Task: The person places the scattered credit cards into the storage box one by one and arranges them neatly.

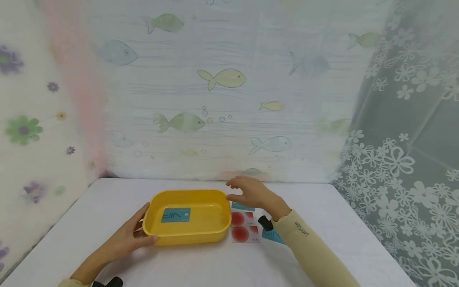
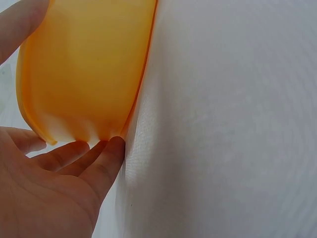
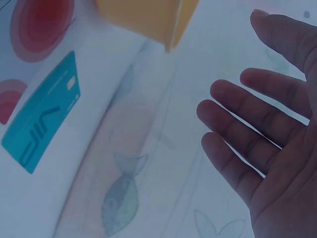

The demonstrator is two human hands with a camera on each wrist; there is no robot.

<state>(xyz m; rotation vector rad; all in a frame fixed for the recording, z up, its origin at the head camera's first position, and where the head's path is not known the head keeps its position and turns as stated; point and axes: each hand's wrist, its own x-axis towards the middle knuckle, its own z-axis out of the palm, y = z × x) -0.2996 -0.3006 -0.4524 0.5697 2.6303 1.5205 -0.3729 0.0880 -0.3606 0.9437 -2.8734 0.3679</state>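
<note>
A yellow plastic tray (image 1: 193, 238) lies on the white table, and one blue VIP card (image 1: 175, 215) lies flat inside it. My left hand (image 1: 123, 241) grips the tray's left end, thumb at the front corner and fingertips against the end wall, as the left wrist view shows. My right hand (image 1: 252, 193) hovers near the tray's right rim with fingers spread and nothing in them. Below it lie two white cards with red circles (image 1: 239, 234) and a blue card (image 3: 44, 114). Another blue card (image 1: 273, 236) is partly hidden by the right wrist.
The white table (image 1: 201, 265) reaches back to a curtain with fish drawings (image 1: 222, 99). A flower-print sheet (image 1: 32, 159) hangs at the left, and a translucent flowered curtain (image 1: 398, 159) at the right. Black straps with small devices sit on both wrists.
</note>
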